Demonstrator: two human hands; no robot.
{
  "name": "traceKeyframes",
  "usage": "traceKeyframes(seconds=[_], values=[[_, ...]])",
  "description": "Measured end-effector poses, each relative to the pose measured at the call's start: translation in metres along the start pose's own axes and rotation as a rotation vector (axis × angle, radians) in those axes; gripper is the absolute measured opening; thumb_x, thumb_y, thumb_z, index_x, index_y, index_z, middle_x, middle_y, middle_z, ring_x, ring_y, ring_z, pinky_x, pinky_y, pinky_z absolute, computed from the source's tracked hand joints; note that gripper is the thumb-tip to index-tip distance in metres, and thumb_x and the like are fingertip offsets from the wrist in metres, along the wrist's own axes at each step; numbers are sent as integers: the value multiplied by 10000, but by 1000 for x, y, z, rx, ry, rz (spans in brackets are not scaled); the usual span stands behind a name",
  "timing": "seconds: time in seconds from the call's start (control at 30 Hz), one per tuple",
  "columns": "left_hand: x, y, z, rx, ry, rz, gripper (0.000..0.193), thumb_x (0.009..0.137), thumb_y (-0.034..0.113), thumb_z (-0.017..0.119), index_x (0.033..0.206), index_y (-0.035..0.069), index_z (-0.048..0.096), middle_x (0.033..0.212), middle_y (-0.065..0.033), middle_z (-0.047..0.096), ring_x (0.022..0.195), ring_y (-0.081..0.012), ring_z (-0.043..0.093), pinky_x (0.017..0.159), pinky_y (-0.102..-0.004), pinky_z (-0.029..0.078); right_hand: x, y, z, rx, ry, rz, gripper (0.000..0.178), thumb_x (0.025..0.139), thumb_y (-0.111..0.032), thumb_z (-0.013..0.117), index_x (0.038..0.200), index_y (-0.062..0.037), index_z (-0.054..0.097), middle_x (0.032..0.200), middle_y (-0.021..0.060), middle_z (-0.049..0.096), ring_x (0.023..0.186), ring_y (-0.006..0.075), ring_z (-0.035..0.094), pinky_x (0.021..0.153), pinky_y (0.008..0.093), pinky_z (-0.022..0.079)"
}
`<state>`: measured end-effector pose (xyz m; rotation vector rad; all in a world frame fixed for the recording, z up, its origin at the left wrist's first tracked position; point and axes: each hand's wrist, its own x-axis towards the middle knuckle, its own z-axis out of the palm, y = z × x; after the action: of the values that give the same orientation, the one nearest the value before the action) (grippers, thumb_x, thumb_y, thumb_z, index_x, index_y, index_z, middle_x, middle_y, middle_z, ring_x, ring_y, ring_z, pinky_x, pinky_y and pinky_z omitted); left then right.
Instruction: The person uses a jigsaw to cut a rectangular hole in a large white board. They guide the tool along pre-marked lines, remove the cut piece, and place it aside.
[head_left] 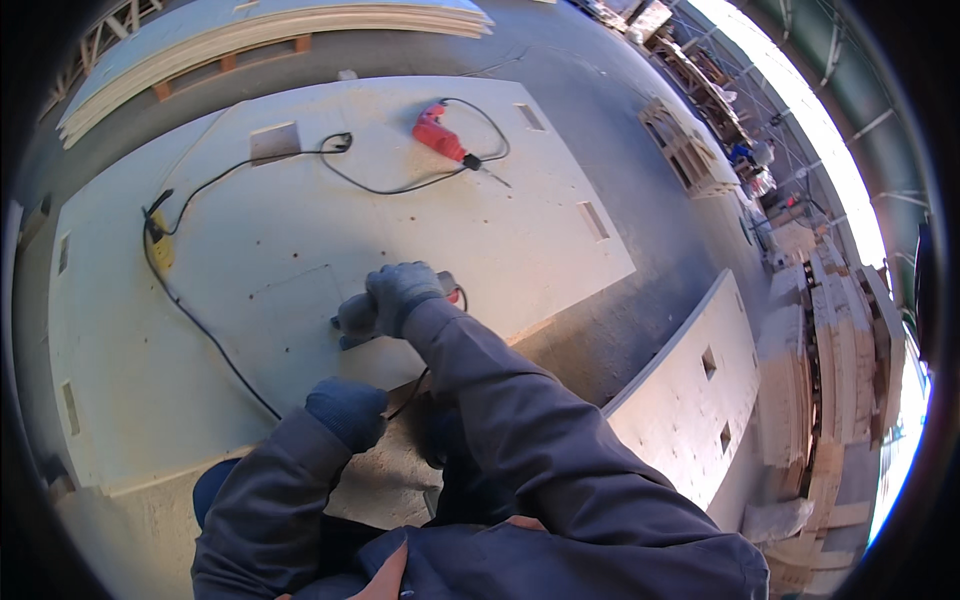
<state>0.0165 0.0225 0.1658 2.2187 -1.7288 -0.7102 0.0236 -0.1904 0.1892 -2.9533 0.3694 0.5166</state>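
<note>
A grey-gloved right hand (405, 292) of mine is wrapped over a grey and red corded power tool (355, 318), low on a large pale wooden panel (200, 330). Its exact kind is hidden by the glove. My left hand (347, 412), also gloved, is closed into a fist at the panel's near edge. A black cord (408, 398) emerges beside that fist; whether the fingers grip it is hidden. Left of my right hand, a thin rectangular outline (290, 290) marks the panel, with several small dark holes scattered about.
A red drill (438, 135) with a long bit lies on the panel's far side. A yellow piece (160, 245) on a black cable (215, 345) lies at left. Rectangular cut-outs (275, 143) pierce the panel. Another panel (695, 390) leans at right; stacked boards (270, 35) stand behind.
</note>
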Motion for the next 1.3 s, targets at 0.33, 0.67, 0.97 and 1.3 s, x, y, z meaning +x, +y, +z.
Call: traceKeyframes(seconds=[0.33, 0.67, 0.97, 1.3], values=[[18, -3, -8, -42, -207, -44, 252, 806, 224, 730, 1041, 136, 755, 1003, -141, 734, 957, -338, 710, 832, -432, 565, 6, -6, 21, -2, 93, 27, 309, 751, -228, 721, 1060, -210, 717, 1069, 84, 719, 1028, 318, 682, 902, 430, 542], [5, 0, 1, -67, -322, -28, 265, 816, 214, 764, 1063, 119, 779, 1026, -156, 745, 968, -341, 724, 827, -434, 576, 12, 2, 26, 7, 106, 11, 313, 725, -207, 744, 1038, -207, 727, 1032, 92, 723, 988, 327, 689, 868, 427, 550], [1, 7, -9, -42, -134, 32, 242, 831, 180, 700, 1058, 111, 749, 1032, -162, 715, 931, -336, 719, 810, -445, 575, 13, 7, 31, 34, 136, -13, 279, 726, -201, 741, 1004, -192, 724, 980, 104, 722, 950, 338, 693, 837, 430, 553], [9, 4, -8, 14, -279, 29, 277, 850, 200, 704, 1116, 136, 750, 988, -146, 735, 917, -329, 727, 785, -444, 577, 15, 6, 34, 57, 164, -15, 271, 713, -183, 747, 984, -184, 725, 962, 104, 724, 930, 336, 693, 822, 425, 554]])
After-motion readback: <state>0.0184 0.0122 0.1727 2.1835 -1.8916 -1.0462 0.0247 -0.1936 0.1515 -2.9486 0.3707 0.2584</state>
